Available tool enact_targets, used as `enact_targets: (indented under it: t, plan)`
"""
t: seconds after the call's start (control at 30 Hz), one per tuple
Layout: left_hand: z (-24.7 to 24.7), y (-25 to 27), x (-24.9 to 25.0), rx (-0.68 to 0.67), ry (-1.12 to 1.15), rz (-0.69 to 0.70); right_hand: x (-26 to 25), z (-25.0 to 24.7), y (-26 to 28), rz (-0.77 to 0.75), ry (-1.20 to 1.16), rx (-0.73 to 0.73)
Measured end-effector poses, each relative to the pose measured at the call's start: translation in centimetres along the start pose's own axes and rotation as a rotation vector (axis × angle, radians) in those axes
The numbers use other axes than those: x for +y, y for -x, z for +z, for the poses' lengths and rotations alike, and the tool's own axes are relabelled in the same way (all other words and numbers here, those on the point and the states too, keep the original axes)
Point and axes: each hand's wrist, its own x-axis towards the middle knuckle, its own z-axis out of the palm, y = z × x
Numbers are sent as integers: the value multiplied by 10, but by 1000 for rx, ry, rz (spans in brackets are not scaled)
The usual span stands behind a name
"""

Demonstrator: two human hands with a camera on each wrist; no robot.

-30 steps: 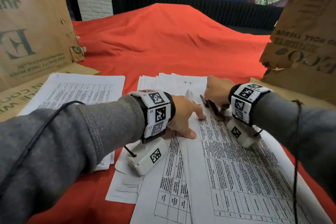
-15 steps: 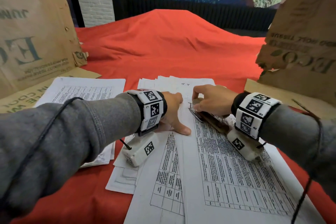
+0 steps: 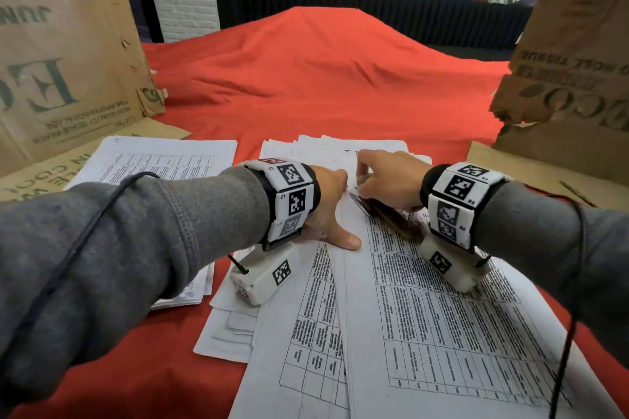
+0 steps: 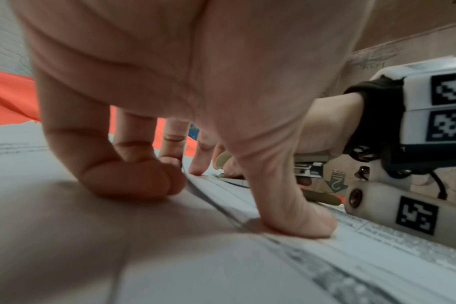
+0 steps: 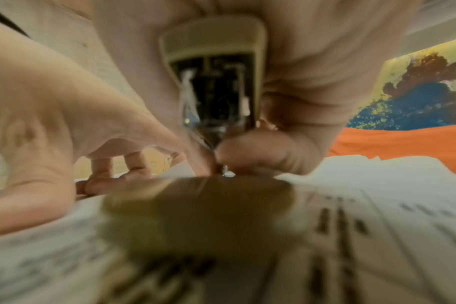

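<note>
A red cloth (image 3: pixel 323 78) covers the whole surface and rises in a hump toward the upper middle of the head view. Two brown cardboard boxes stand on it. The left cardboard box (image 3: pixel 61 61) fills the upper left of the frame and the right cardboard box (image 3: pixel 578 61) the upper right.

The main stack of papers (image 3: pixel 442 333), printed with tables, fans from the centre down to the lower right, its sheets skewed against one another. A second stack (image 3: pixel 153 160) lies at the left centre, partly hidden by a gray sleeve (image 3: pixel 119 248). Both wrists wear white bands (image 3: pixel 292 201) with black-and-white markers.

The left hand (image 3: pixel 328 207) sits at the centre of the frame. It holds nothing. In the left wrist view its thumb (image 4: pixel 299 224) and bent fingertips are planted on the main stack, pressing it down.

The right hand (image 3: pixel 391 180) is just to the right of it. The two hands are close together, and whether they touch cannot be told.

The right hand's fingers curl over the stapler (image 3: pixel 384 213) and grip it from above. The stapler is brownish with a metal nose. It lies on the upper part of the main stack, slanting from the frame's centre toward the lower right under the palm. Its nose is at the top sheet's upper left area.

In the right wrist view the stapler (image 5: pixel 211 61) shows from behind at the upper centre, its base a blur on the paper.
</note>
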Motion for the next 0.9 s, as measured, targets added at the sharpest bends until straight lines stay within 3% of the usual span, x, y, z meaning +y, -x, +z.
enact_targets:
  t: [0.2, 0.37, 0.53, 0.73, 0.9]
  plan:
    - [-1, 2, 1, 19, -29, 18, -5, 6, -10, -46, 120, 5]
    - [-2, 0, 0, 4, -30, -5, -2, 3, -19, 24, -55, 0]
    - [6, 2, -2, 77, -74, -62, -5, 9, -20, 16, 43, -7]
    - [1, 11, 2, 73, -86, -48, -9, 2, -16, -69, 167, -5]
    - [4, 8, -2, 73, -91, -57, 3, 2, -8, -129, 120, -13]
